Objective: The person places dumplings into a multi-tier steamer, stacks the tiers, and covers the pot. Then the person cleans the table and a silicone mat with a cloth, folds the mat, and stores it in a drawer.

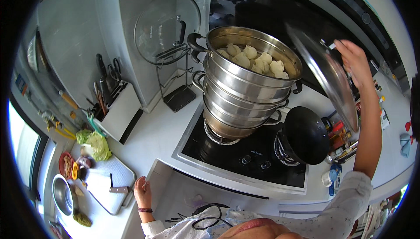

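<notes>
My right hand (pixel 352 60) grips the handle of a glass lid (pixel 325 70) with a metal rim. The lid is raised and tilted on edge, to the right of a stacked stainless steel steamer pot (pixel 249 89). In the uncovered top tier lie several pale dough buns or dumplings (pixel 251 52). The stack stands on the left burner of a black gas hob (pixel 226 160). My left hand (pixel 143 191) holds nothing, its fingers loosely bent. It hangs by the counter's edge, near a cutting board (pixel 119 166) and a knife (pixel 118 189) lying on it.
A black wok (pixel 306 137) sits on the right burner. Behind the left counter, a knife block (pixel 119 111) holds knives and scissors. A second glass lid (pixel 157 32) leans in a wire rack (pixel 174 84). Cabbage (pixel 98 145) and a steel bowl (pixel 63 194) are at left.
</notes>
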### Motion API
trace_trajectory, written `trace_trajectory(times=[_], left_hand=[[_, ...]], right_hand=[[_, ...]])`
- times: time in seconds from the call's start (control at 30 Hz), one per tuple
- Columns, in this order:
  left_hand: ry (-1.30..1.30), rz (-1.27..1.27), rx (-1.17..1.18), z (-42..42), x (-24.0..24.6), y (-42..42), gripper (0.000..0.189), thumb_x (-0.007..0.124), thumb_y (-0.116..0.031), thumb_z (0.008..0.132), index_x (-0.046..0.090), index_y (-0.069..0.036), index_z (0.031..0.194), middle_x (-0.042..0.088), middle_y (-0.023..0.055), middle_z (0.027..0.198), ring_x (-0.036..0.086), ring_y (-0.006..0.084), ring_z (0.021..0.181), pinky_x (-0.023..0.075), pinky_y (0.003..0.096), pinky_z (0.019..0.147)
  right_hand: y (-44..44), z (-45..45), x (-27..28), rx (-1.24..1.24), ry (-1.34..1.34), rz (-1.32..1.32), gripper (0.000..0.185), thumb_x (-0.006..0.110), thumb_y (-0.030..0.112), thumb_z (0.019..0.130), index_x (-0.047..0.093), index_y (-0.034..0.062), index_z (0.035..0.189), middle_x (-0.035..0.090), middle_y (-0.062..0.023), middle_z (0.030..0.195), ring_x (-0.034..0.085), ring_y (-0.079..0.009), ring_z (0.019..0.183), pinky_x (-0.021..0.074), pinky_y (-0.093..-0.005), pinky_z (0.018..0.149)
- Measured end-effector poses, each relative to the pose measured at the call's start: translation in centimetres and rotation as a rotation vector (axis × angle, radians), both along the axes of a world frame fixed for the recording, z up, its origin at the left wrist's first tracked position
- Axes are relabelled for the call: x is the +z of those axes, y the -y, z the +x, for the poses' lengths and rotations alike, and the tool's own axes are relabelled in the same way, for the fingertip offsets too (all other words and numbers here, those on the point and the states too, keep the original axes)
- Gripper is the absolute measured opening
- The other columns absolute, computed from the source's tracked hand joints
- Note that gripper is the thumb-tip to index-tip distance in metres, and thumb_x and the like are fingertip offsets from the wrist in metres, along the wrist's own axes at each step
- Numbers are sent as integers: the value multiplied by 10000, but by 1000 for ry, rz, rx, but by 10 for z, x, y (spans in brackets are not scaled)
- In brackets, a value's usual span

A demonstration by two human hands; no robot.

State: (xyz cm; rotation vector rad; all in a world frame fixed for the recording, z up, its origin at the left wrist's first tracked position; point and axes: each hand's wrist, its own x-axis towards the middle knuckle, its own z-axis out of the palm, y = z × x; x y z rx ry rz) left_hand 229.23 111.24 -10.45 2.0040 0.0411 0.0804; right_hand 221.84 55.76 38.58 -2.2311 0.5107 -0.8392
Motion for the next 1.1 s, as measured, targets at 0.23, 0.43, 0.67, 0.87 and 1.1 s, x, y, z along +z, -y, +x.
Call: trace_trajectory(times=[0.23,0.43,0.67,0.87,1.1], left_hand=[[-51,55,-7,36,-5,-17,255,599,-57,853,589,0,1102,618,116,1068,638,223,917,532,297,733],[-97,-2,41,50,-12,-38,248,588,-48,869,575,24,1105,574,127,1088,619,213,936,528,290,768],[-61,-10,35,63,-17,-48,238,584,-42,876,578,23,1104,573,112,1073,610,177,901,515,262,715],[-80,30,10,71,-14,-36,230,584,-51,880,588,16,1100,584,99,1068,611,156,872,517,255,701],[-71,-43,20,74,-25,-48,232,578,-61,888,592,13,1108,583,108,1075,610,168,900,520,258,726]], right_hand=[[-18,146,-9,88,-124,-334,292,694,323,825,683,43,907,546,52,718,453,-48,662,363,-222,592],[-11,211,-40,109,-219,-257,358,735,358,780,702,25,909,664,-55,757,584,-121,663,470,-286,652],[-1,220,-57,62,-278,-343,420,712,439,768,688,27,846,598,-40,663,537,-124,641,427,-287,606],[-3,213,-50,41,-364,-471,402,694,441,786,690,44,854,602,-41,671,534,-128,637,425,-289,606],[-10,200,-41,50,-434,-503,432,662,445,817,638,22,732,506,-24,586,459,-105,576,371,-305,544]])
